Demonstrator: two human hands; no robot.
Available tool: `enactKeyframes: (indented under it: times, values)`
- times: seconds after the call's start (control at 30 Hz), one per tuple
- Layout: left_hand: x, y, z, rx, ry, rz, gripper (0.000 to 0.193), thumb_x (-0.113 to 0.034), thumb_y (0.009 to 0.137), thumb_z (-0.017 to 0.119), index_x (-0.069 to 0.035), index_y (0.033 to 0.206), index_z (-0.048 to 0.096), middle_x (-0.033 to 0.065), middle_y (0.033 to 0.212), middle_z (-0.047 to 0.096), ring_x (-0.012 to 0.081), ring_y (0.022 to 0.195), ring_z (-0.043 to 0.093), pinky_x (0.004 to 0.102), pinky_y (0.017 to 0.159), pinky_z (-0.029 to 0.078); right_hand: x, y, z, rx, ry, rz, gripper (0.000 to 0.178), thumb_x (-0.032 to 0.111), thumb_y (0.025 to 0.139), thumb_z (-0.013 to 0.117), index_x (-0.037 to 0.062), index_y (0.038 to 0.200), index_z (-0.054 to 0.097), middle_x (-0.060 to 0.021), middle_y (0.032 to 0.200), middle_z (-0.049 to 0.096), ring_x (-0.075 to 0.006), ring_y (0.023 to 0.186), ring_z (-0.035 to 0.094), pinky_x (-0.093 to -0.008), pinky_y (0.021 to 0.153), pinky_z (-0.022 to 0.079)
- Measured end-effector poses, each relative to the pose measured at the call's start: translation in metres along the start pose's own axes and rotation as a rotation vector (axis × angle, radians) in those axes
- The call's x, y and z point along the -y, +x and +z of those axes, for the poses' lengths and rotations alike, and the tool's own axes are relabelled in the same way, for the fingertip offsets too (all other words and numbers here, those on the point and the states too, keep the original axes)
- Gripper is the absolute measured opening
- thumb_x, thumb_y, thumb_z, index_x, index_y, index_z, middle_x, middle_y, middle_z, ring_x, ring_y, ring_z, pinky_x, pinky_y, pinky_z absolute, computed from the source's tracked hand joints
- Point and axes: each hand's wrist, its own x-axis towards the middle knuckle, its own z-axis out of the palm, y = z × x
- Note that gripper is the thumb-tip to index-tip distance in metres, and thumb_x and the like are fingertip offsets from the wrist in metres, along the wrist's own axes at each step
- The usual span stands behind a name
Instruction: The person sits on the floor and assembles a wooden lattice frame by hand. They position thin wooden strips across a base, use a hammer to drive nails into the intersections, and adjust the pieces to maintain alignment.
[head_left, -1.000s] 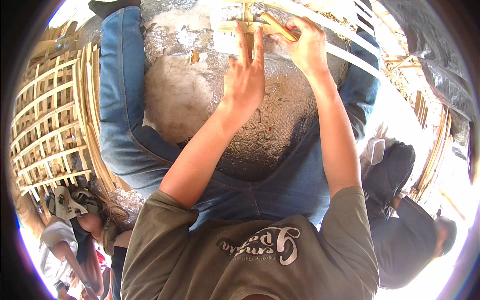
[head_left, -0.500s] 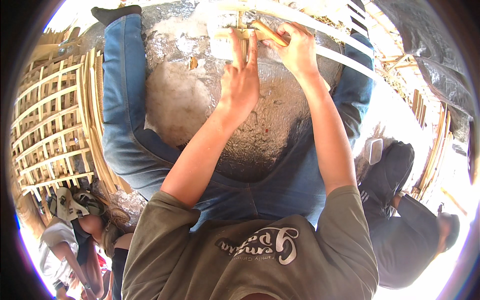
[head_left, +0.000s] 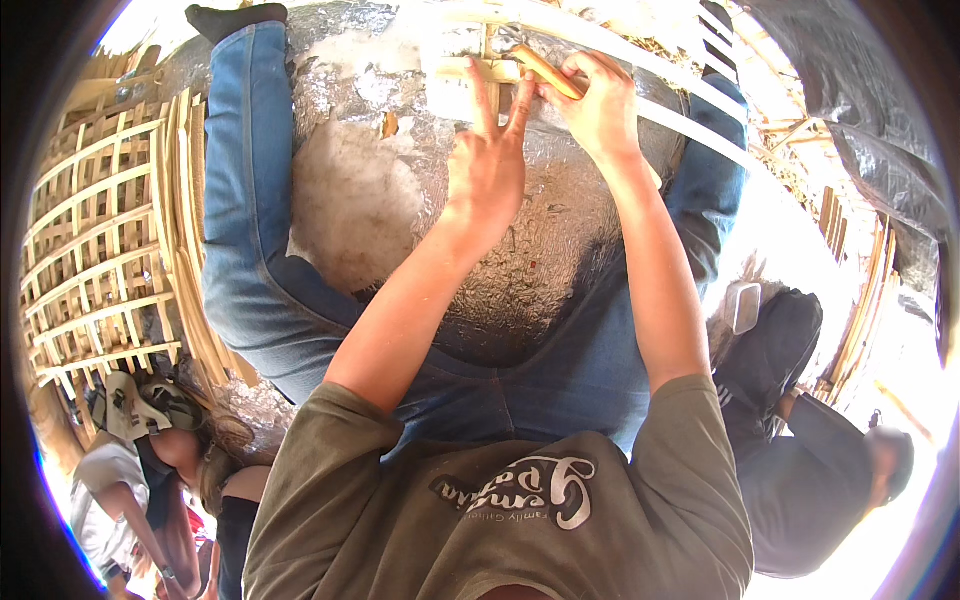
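Note:
My left hand (head_left: 487,170) reaches forward with its index and middle fingers stretched apart in a V. Their tips press on or just beside a short pale bamboo strip (head_left: 452,69), which lies across an upright strip (head_left: 491,44). The other fingers of that hand are curled in. Close by on the right, my right hand (head_left: 603,108) is closed around an orange-brown wooden stick or handle (head_left: 548,70). This slants up and left toward the crossing strips. Glare hides its far end, so its exact kind is unclear.
Long pale bamboo strips (head_left: 690,125) arch over my right shin. A woven bamboo lattice (head_left: 100,230) stands at left beside stacked strips (head_left: 180,200). My jeans-clad legs (head_left: 250,150) frame a worn, shiny ground sheet (head_left: 350,190). People sit at lower left and lower right (head_left: 815,490), near a clear box (head_left: 743,307).
The two stretched fingers of my left hand have spread wider, the index finger shifting right toward my right hand. My right hand and the wooden piece have moved slightly right and nearer.

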Motion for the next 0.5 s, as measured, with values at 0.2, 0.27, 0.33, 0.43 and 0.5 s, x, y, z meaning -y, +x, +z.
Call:
enactKeyframes:
  times: [0.2,0.27,0.33,0.43,0.5]
  values:
    - [-0.005,0.003,-0.010,0.139,0.182,-0.010,0.101,-0.002,0.082,0.062,-0.019,0.165,0.007,0.0464,0.157,0.003,0.0242,0.066,0.070,0.0295,0.051,0.058,-0.001,0.001,-0.001,0.005,-0.034,-0.012,0.033,0.021,0.066,0.091,0.0099,0.082,0.064,-0.0038,0.080,0.065,-0.0267,0.079,0.067,-0.0430,0.075,0.050]
    - [-0.005,0.003,-0.010,0.139,0.183,-0.024,0.100,-0.002,0.083,0.061,-0.019,0.165,0.008,0.0461,0.157,0.004,0.0224,0.064,0.069,0.0291,0.050,0.058,0.001,0.002,-0.004,0.030,-0.014,-0.032,0.031,0.020,0.071,0.090,0.0072,0.085,0.065,-0.0069,0.084,0.067,-0.0279,0.080,0.068,-0.0404,0.073,0.053]
    - [-0.006,0.003,-0.010,0.119,0.182,-0.035,0.099,-0.002,0.083,0.061,-0.020,0.165,0.008,0.0457,0.158,0.004,0.0206,0.061,0.068,0.0290,0.050,0.058,0.002,0.003,-0.008,0.049,0.005,-0.038,0.030,0.019,0.073,0.089,0.0058,0.087,0.066,-0.0084,0.087,0.068,-0.0284,0.080,0.069,-0.0389,0.073,0.055]
    - [-0.007,0.004,-0.015,0.148,0.165,-0.042,0.099,-0.001,0.084,0.061,-0.021,0.165,0.008,0.0452,0.158,0.002,0.0199,0.062,0.069,0.0288,0.051,0.059,0.002,0.004,-0.011,0.066,0.030,-0.030,0.029,0.018,0.074,0.088,0.0056,0.089,0.067,-0.0084,0.088,0.069,-0.0280,0.083,0.070,-0.0385,0.074,0.056]
    - [-0.007,0.004,-0.015,0.158,0.146,-0.044,0.099,-0.001,0.084,0.061,-0.021,0.165,0.008,0.0456,0.158,0.001,0.0205,0.063,0.070,0.0288,0.052,0.059,0.002,0.004,-0.013,0.073,0.041,-0.035,0.028,0.017,0.075,0.088,0.0057,0.090,0.067,-0.0084,0.089,0.070,-0.0278,0.084,0.071,-0.0382,0.074,0.056]
